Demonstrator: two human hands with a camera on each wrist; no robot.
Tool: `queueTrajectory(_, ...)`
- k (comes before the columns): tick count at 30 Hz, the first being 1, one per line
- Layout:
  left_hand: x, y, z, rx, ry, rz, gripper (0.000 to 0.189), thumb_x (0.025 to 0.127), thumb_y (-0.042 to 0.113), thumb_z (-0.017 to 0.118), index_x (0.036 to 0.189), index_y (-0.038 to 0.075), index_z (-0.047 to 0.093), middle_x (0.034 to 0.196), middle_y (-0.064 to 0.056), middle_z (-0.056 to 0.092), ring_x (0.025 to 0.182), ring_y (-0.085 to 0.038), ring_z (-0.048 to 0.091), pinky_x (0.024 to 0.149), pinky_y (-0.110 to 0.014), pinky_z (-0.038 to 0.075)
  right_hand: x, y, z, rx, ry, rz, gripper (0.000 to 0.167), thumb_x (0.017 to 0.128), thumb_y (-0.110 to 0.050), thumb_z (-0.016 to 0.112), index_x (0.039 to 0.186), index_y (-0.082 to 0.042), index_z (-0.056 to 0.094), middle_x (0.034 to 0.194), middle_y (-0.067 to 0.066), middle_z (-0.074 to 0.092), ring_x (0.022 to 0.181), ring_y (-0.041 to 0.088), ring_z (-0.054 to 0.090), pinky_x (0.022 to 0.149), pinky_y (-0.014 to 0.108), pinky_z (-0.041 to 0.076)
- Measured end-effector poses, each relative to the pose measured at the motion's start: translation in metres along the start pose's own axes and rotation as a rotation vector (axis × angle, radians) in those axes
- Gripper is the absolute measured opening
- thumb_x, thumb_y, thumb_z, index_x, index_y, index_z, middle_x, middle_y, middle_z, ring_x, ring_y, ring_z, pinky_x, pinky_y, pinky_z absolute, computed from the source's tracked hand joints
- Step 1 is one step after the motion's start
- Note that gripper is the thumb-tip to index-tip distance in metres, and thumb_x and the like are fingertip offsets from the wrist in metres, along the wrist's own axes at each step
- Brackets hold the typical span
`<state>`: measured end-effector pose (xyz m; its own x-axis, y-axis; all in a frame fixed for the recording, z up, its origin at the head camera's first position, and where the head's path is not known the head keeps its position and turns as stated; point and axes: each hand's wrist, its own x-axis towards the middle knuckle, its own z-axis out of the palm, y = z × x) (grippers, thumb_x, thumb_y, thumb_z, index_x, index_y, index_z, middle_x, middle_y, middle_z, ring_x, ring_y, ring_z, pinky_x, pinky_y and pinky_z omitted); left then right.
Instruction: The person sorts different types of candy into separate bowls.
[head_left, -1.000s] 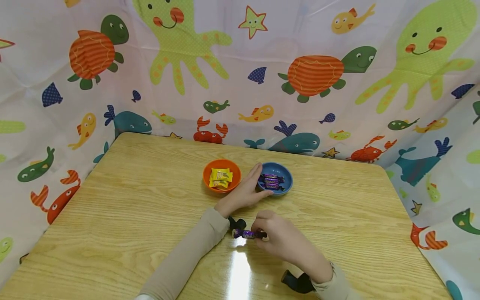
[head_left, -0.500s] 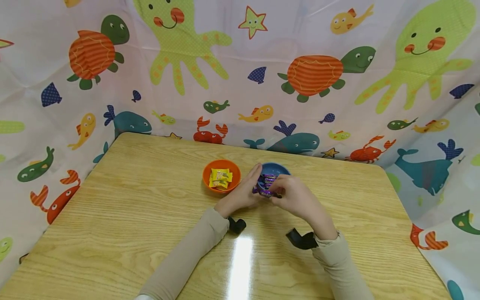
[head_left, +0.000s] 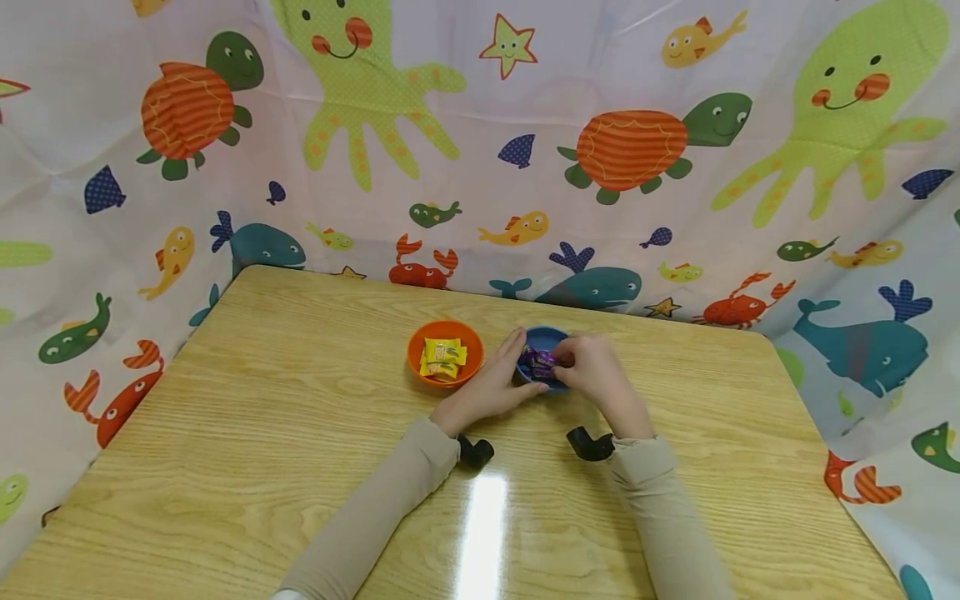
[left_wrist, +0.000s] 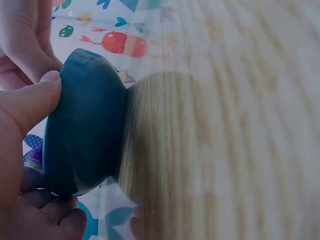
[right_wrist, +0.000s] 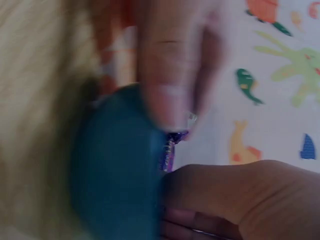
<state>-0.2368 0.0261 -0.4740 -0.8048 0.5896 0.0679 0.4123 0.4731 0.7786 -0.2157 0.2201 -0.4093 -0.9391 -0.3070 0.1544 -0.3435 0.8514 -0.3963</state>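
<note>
In the head view the blue bowl (head_left: pixel 543 333) holds several purple-wrapped candies (head_left: pixel 538 364). My left hand (head_left: pixel 487 383) holds its left side, thumb along the near side and fingers toward the far side; the left wrist view shows the thumb (left_wrist: pixel 37 102) against the bowl wall (left_wrist: pixel 87 125). Over the bowl's right part is my right hand (head_left: pixel 600 375), with thumb and fingertips pinching a purple candy down among the others. A purple wrapper (right_wrist: pixel 169 152) shows at the rim in the blurred right wrist view, where most of the grip is hidden.
An orange bowl (head_left: pixel 414 367) with yellow-wrapped candies (head_left: pixel 442 354) stands just left of my left hand. Both bowls are on the wooden table (head_left: pixel 262 417) near its far edge. A sea-animal curtain (head_left: pixel 480 167) hangs behind. Black mounts (head_left: pixel 590 444) sit on the wrists.
My right hand has carried a purple candy from the table in front up to the blue bowl, then down inside it. My left hand has stayed at the bowl.
</note>
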Motion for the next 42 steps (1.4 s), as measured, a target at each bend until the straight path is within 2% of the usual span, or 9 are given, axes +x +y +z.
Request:
queueTrajectory(4, 0.0, 0.001, 0.0, -0.005, 0.004, 0.004, 0.099, 0.094, 0.049, 0.064, 0.159, 0.005, 0.005, 0.166, -0.014, 0.002, 0.151, -0.026, 0.01, 0.119, -0.045, 0.018, 0.004, 0.004, 0.014, -0.079, 0.002, -0.012, 0.011, 0.08, -0.001, 0.079, 0.09, 0.001, 0.077, 0.089, 0.012, 0.067, 0.081, 0.027, 0.064, 0.074, 0.043, 0.056)
queueTrajectory(8, -0.001, 0.002, -0.001, -0.004, 0.006, 0.013, 0.099, 0.094, 0.049, 0.064, 0.159, 0.003, 0.005, 0.166, -0.015, 0.002, 0.151, -0.025, 0.009, 0.12, -0.044, 0.017, 0.005, 0.007, 0.022, -0.105, 0.002, -0.018, 0.011, 0.08, 0.001, 0.079, 0.091, 0.002, 0.077, 0.09, 0.014, 0.067, 0.085, 0.03, 0.065, 0.078, 0.045, 0.056)
queueTrajectory(22, 0.0, 0.003, 0.0, 0.002, 0.003, 0.012, 0.098, 0.095, 0.05, 0.063, 0.159, 0.004, 0.005, 0.166, -0.014, 0.002, 0.151, -0.023, 0.006, 0.12, -0.045, 0.015, 0.004, 0.006, 0.019, -0.063, -0.012, 0.026, 0.018, 0.081, -0.002, 0.078, 0.098, 0.004, 0.075, 0.097, 0.015, 0.066, 0.091, 0.031, 0.064, 0.084, 0.048, 0.054)
queueTrajectory(26, 0.0, 0.003, 0.0, 0.014, 0.004, 0.011, 0.098, 0.095, 0.052, 0.061, 0.159, 0.005, 0.004, 0.166, -0.012, -0.001, 0.151, -0.021, 0.004, 0.12, -0.045, 0.014, 0.002, 0.006, 0.016, -0.04, 0.0, 0.027, 0.02, 0.085, -0.006, 0.076, 0.102, 0.004, 0.075, 0.1, 0.016, 0.066, 0.091, 0.031, 0.064, 0.083, 0.048, 0.054)
queueTrajectory(30, -0.001, 0.005, 0.0, 0.034, 0.005, 0.024, 0.097, 0.095, 0.051, 0.06, 0.159, 0.004, 0.004, 0.166, -0.012, -0.003, 0.151, -0.018, -0.001, 0.12, -0.043, 0.014, -0.001, 0.004, 0.012, -0.015, 0.039, 0.011, 0.02, 0.089, -0.01, 0.073, 0.104, 0.003, 0.074, 0.102, 0.016, 0.067, 0.093, 0.032, 0.064, 0.083, 0.049, 0.054)
queueTrajectory(37, -0.004, 0.019, -0.006, 0.061, -0.005, 0.056, 0.091, 0.099, 0.05, 0.055, 0.159, 0.004, 0.003, 0.166, -0.008, -0.007, 0.152, -0.025, -0.007, 0.121, -0.041, 0.008, -0.011, -0.007, -0.001, 0.021, 0.161, -0.003, 0.019, 0.091, -0.014, 0.072, 0.102, 0.001, 0.075, 0.103, 0.017, 0.068, 0.094, 0.033, 0.065, 0.082, 0.049, 0.055)
queueTrajectory(42, -0.012, 0.033, -0.016, 0.089, -0.013, 0.095, 0.078, 0.103, 0.043, 0.051, 0.158, 0.002, 0.015, 0.166, -0.007, 0.003, 0.151, -0.023, -0.009, 0.121, -0.043, 0.008, -0.023, -0.016, -0.012, -0.005, 0.273, -0.03, 0.017, 0.091, -0.015, 0.071, 0.1, -0.001, 0.075, 0.101, 0.014, 0.068, 0.092, 0.031, 0.066, 0.077, 0.048, 0.056)
